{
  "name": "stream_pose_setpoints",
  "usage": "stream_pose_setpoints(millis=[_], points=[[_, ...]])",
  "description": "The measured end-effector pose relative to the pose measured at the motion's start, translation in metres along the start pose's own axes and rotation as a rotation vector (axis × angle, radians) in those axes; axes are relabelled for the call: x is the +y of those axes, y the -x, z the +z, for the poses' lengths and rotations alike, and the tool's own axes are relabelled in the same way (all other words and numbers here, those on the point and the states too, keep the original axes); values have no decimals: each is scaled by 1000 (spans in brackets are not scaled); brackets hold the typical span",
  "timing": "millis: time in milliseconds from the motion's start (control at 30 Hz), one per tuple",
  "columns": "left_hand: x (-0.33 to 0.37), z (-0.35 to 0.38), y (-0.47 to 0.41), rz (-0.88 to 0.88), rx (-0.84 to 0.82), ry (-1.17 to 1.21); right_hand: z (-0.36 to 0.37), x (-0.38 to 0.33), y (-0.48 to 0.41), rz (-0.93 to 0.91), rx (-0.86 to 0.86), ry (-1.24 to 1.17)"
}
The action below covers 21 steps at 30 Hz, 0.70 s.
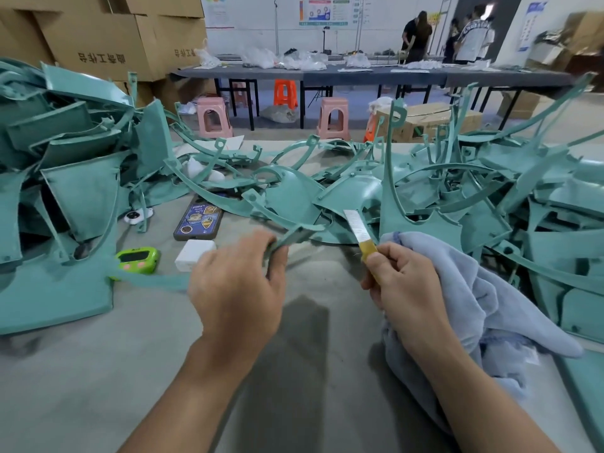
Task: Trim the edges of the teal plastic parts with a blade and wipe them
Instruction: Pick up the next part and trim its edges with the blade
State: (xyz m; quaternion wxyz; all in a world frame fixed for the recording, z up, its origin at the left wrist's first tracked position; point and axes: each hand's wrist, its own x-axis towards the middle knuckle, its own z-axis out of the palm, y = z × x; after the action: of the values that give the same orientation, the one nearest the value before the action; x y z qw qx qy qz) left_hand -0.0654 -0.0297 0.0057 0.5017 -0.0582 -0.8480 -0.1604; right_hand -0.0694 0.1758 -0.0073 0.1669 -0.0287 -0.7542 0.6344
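Fingers (pixel 277 256) of the left hand (pixel 238 282) curled, pinching one end of a thin teal strip (pixel 295 233), just right of the phone (pixel 198 220). Further right of the phone, right hand (pixel 405 279) wrapped tight round the yellow handle of the blade (pixel 358 225), tip up, close to the strip with a gap between. Blue cloth (pixel 474 289) bunched against that hand, draping onto the bench (pixel 98 371). Heaps of teal parts (pixel 72 178) left, behind and far right of the phone. Green timer (pixel 139 259) and white charger block (pixel 195 250) just nearer than the phone.
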Motion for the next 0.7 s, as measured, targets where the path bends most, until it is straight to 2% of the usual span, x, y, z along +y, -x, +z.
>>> stream_pose_setpoints(millis=[133, 333, 600, 700], points=[[5, 2, 16, -58, -280, 25, 1, -7, 7, -32, -58, -8], [4, 1, 6, -140, -268, 37, 22, -21, 29, -84, -162, -126], [9, -4, 10, -155, -276, 88, 44, -21, 38, -104, -199, -107], [9, -3, 6, -156, -262, 103, 47, -20, 31, -98, -173, 6]])
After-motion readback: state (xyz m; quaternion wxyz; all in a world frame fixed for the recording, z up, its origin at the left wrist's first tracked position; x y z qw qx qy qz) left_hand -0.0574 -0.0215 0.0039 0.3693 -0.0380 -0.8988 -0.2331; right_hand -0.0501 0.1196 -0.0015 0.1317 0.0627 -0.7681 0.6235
